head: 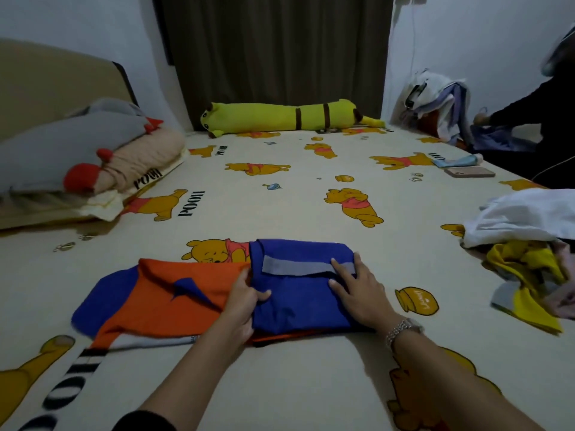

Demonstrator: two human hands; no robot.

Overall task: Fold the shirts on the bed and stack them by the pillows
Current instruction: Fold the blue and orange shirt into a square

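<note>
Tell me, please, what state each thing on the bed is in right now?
Blue and orange shirt: half folded, flat on the bed.
Left hand: grips the folded edge.
Right hand: pressed flat on the blue part.
Clothes pile: unfolded, crumpled.
Phone: lying flat.
Yellow plush: lying lengthwise.

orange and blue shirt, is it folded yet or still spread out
Partly folded. The blue right part of the orange and blue shirt is doubled over under the right hand; the orange left part lies spread. The left hand grips the fold edge.

open sheet point(280, 197) ahead, clothes pile point(525, 244) right
</note>
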